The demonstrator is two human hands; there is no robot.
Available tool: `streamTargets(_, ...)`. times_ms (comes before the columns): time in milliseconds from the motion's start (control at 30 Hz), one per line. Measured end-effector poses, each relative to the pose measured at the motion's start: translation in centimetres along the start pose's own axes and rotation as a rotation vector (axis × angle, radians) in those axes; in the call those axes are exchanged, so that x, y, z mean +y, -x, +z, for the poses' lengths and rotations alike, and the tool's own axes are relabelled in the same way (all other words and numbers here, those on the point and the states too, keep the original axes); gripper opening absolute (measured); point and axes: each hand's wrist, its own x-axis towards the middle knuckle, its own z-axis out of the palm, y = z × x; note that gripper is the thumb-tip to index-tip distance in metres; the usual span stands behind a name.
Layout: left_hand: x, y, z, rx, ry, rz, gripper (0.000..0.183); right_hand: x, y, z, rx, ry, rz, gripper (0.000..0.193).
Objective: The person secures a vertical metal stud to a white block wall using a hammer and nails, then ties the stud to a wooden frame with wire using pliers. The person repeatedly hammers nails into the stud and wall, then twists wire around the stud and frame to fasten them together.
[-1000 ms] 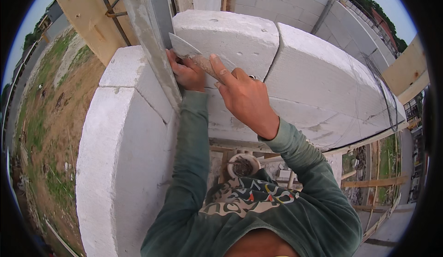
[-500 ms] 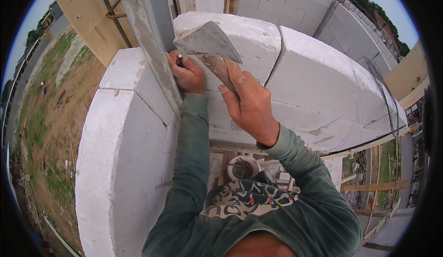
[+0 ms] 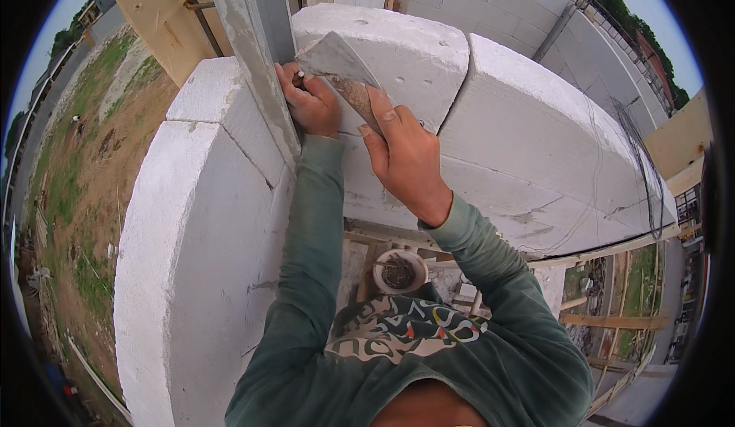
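My left hand (image 3: 312,107) is closed against the grey metal upright (image 3: 264,67), where it meets the white block wall. Its fingers pinch a short, dark nail-like piece (image 3: 300,77) with a pale, shiny round end; the rest is hidden by the fingers. My right hand (image 3: 409,155) grips the brown handle of a hand tool with a flat, pointed grey metal blade (image 3: 334,59). The blade's left corner hangs just above the pinched piece; I cannot tell whether they touch. Behind both hands stands a white block (image 3: 417,52) with several small dents.
A lower white block wall (image 3: 157,258) curves along my left, with grassy ground (image 3: 92,189) beyond. A round tub (image 3: 400,271) of dark slender pieces sits below my chest. Loose thin wires (image 3: 639,155) hang over the right wall. A wooden board (image 3: 149,13) stands upper left.
My view has shifted slightly, so the wall sits higher in it. My right hand has moved a little left, and the blade has turned. My left hand keeps its pinch beside the upright.
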Motion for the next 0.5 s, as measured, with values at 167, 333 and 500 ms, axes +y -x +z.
streamTargets(167,0.2,-0.1,-0.4,-0.047,0.002,-0.037,0.066,-0.3,-0.2,-1.2,-0.402,0.168,0.190,0.063)
streamTargets(333,1.9,-1.0,-1.5,-0.092,-0.023,-0.041,0.067,0.0,1.6,-4.6,-0.076,-0.195,0.137,0.056)
streamTargets(500,4.5,2.9,-4.3,-0.257,-0.305,0.056,0.064,-0.6,11.0,-8.7,-0.087,-0.281,0.447,0.051)
